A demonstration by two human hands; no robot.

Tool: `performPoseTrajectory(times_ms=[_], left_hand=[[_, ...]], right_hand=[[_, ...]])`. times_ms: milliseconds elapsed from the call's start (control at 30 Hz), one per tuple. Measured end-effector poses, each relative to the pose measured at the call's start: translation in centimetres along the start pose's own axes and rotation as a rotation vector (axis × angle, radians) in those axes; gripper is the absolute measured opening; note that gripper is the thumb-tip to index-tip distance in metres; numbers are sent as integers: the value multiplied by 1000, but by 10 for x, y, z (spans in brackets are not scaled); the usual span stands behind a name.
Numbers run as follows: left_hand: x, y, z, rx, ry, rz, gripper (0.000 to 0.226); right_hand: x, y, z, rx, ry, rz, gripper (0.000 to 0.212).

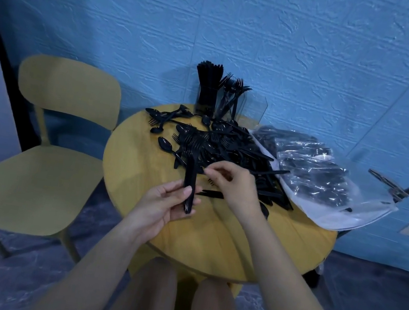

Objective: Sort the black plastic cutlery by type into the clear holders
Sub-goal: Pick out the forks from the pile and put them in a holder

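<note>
The left hand point(163, 203) grips a bundle of forks point(190, 179), long axis pointing away toward the clear holders point(223, 98) beyond the pile point(225, 150); the right hand point(231, 183), nearer the pile, pinches toward it, contents unclear.

glossy plastic cutlery point(216, 143), (seemingly wooden) table point(212, 236)

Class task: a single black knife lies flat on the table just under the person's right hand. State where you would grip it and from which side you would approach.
Pinch the knife at its left end from above: it lies flat and crosswise, and the right hand covers the other end.
</note>
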State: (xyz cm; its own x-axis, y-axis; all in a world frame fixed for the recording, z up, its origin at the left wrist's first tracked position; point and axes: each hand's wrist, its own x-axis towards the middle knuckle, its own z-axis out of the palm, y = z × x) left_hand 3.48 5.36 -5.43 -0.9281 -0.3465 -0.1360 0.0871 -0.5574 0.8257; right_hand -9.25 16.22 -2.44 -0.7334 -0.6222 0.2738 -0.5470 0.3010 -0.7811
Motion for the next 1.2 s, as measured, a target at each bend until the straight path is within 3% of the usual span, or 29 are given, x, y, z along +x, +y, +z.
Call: performPoseTrajectory(times_ms=[167, 367, 500, 633, 700, 800, 1000, 1100, 1200], left_hand=[[2, 2, -5, -137, 42, 8, 22], [1, 2, -4, -141, 28, 22, 32], [0, 2, -4, -146, 19, 24, 32], [-1, 2, -3, -132, 19, 29, 32], [-1, 2, -3, -128, 23, 28, 29], [0, 2, -3, -109, 32, 30, 25], [-1, 0, -1, -42, 49, 45, 28], [-1, 0, 0, -16, 60, 51, 38], [-1, -2, 0, 15, 61, 45, 36]], right_hand=[[5, 38, -17, -544, 44, -180, 19], [21, 40, -14, -844, -39, -492, 24], [41, 30, -13, -1145, -322, -521, 34], [50, 26, -11, -1232, -382, -604, 24], [50, 32, -13, -1127, -272, -678, 13], [45, 35, -24, -756, 7, -702, 9], [39, 2, -52, -113, 382, -265, 14], [36, -20, -60, 277, 397, -45, 12], [28, -34, -56, 431, 224, 12, 10]])
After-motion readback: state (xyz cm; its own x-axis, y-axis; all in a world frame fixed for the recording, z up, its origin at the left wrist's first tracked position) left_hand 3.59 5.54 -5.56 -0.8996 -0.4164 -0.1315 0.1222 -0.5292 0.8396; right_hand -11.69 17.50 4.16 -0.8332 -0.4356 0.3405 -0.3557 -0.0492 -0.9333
